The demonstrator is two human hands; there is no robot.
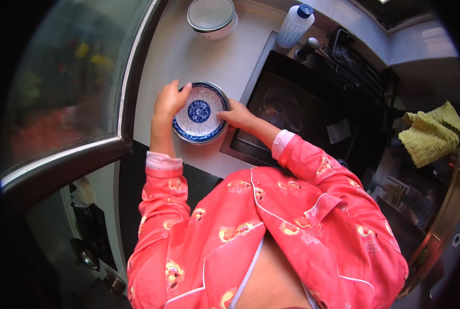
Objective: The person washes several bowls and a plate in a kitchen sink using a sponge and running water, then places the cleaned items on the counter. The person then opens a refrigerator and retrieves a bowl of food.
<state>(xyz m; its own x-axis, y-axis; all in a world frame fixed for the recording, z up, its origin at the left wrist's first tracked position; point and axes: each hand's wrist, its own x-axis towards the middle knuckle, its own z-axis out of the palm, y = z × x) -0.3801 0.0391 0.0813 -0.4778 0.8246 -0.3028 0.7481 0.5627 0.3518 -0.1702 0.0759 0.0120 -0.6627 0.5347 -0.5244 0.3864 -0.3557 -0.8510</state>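
A blue and white patterned plate (199, 111) rests on or in a round metal vessel (194, 141) on the light countertop (177, 46). My left hand (171, 99) is at the plate's left rim, its thumb along the upper edge. On the opposite side, my right hand (234, 114) grips the rim with the thumb on the plate's face and the fingers around the outside. What the metal vessel holds below the plate is hidden.
Stacked bowls with a lid (211, 14) stand at the back. Right of the plate lies a dark sink (287, 112), with a white bottle (296, 25) and faucet (308, 48) behind it. A green cloth (432, 133) hangs at far right. A framed glass pane (67, 77) borders the left.
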